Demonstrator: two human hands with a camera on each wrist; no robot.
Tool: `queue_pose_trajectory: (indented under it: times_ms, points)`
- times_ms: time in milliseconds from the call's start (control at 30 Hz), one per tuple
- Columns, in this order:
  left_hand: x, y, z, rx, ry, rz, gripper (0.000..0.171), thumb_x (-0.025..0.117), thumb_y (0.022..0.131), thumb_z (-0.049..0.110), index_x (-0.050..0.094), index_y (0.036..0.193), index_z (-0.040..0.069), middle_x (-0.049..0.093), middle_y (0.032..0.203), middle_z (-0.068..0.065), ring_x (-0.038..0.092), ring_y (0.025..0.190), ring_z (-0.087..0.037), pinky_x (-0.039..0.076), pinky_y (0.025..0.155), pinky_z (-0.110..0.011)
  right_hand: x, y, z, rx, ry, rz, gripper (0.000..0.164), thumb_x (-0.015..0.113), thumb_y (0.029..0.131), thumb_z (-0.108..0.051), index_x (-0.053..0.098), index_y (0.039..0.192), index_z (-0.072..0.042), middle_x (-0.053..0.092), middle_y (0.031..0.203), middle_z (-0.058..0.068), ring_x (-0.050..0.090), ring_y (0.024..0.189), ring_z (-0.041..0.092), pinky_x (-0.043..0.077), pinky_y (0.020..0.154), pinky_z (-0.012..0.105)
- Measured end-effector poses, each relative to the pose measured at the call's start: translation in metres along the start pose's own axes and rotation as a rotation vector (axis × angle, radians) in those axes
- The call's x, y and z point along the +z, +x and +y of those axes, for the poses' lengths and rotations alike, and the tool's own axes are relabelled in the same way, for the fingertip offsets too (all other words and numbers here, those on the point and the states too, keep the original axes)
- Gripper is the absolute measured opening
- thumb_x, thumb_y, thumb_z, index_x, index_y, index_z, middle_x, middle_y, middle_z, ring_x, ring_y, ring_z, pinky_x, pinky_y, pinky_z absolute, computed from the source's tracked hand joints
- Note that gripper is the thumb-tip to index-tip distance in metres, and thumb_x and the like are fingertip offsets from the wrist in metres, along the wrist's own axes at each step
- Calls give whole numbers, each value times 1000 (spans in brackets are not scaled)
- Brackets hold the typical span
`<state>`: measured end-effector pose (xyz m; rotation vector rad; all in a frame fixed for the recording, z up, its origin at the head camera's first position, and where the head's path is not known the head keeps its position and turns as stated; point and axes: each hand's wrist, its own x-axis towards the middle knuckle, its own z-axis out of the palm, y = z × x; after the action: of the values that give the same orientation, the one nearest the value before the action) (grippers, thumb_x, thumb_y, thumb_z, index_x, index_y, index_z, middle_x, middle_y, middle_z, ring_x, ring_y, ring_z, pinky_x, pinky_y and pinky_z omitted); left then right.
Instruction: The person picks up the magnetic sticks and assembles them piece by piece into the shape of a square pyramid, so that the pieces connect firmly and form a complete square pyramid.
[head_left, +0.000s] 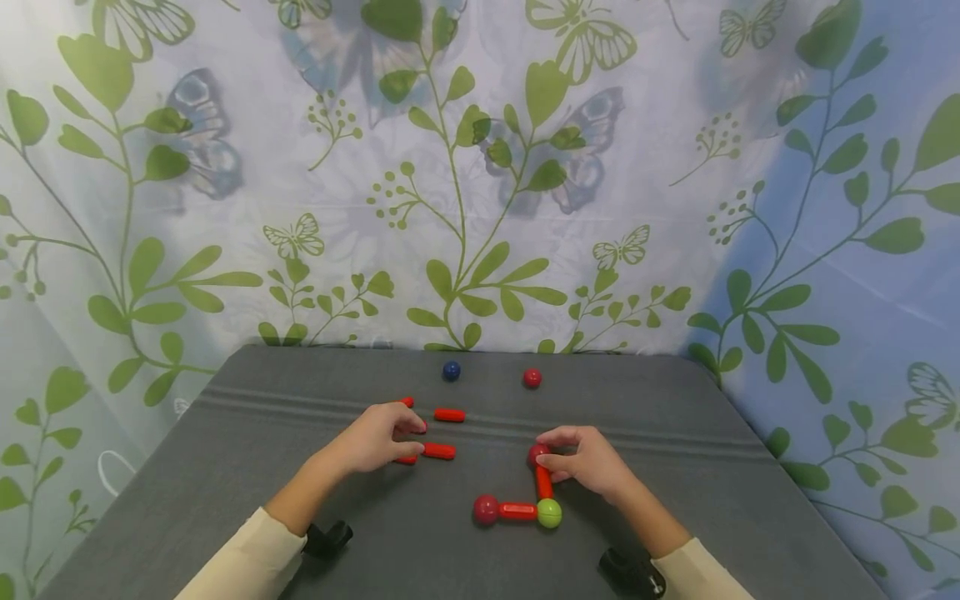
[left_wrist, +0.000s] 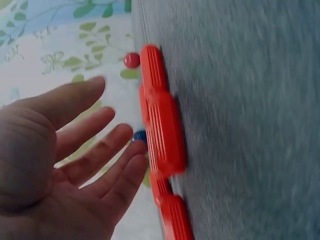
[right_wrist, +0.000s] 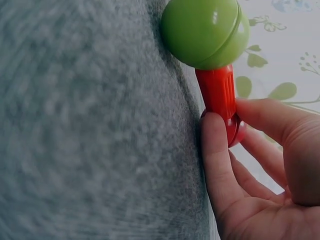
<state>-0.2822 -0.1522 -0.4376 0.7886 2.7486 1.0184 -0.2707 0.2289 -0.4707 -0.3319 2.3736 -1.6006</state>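
Note:
My right hand pinches the red ball at the far end of a joined piece. From that ball a red rod runs to a green ball, where a second red rod leads left to another red ball. In the right wrist view, thumb and fingers close round the spot where rod and red ball meet. My left hand hovers over several loose red rods, its fingers loosely bent. The left wrist view shows nothing between them, with ridged rods beside the fingertips.
Toward the table's back edge lie a blue ball and a red ball. One loose red rod lies behind the others. A leaf-patterned curtain hangs behind the grey table.

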Motion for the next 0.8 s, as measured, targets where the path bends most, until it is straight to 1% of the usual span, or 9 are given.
queue_pose_trajectory:
  times_ms: [100,200,300,367,467,567,800]
  points:
    - [-5,2,-9,-11,12,-47,35,80,90,24,71,118,5,73,119,-8,68,110,-29,56,93,-45,-1,1,2,4,10,-4,40,80,89,-14,69,124,2,70,121,19,74,87,22,63,75,38]
    - [-7,3,-14,-13,36,-79,39,81,89,26,71,120,5,72,119,-8,67,111,-28,55,92,-45,-2,2,2,10,12,-7,39,80,89,-14,70,123,1,69,121,18,74,88,23,63,75,38]
    - [-9,2,-18,-10,43,-96,42,82,89,28,70,122,5,72,121,-7,67,114,-30,55,95,-48,-3,2,1,12,6,-12,40,80,89,-15,69,124,1,69,122,18,74,89,23,63,76,39]
    - [-11,2,-21,-8,41,-97,42,82,88,28,70,122,7,71,123,-6,66,116,-31,54,97,-51,-3,3,0,14,4,-14,40,80,89,-15,69,124,1,70,121,18,74,89,23,63,76,39]
    - [-13,2,-24,6,44,-93,40,82,88,27,71,121,8,71,122,-5,66,117,-31,53,99,-52,-3,3,1,14,10,-19,40,80,89,-15,69,124,2,71,121,18,74,90,23,63,76,39]
    - [-12,2,-25,13,36,-88,36,83,87,23,71,118,8,71,119,-5,67,113,-30,55,97,-50,-3,4,2,13,15,-20,41,81,89,-15,69,124,2,71,120,18,74,91,23,63,76,40]
    - [-8,-3,-21,36,28,-107,27,83,86,13,73,111,8,72,110,-3,67,99,-21,57,87,-37,-2,5,3,14,15,-15,41,81,88,-16,69,124,2,67,121,18,73,92,22,63,76,39]
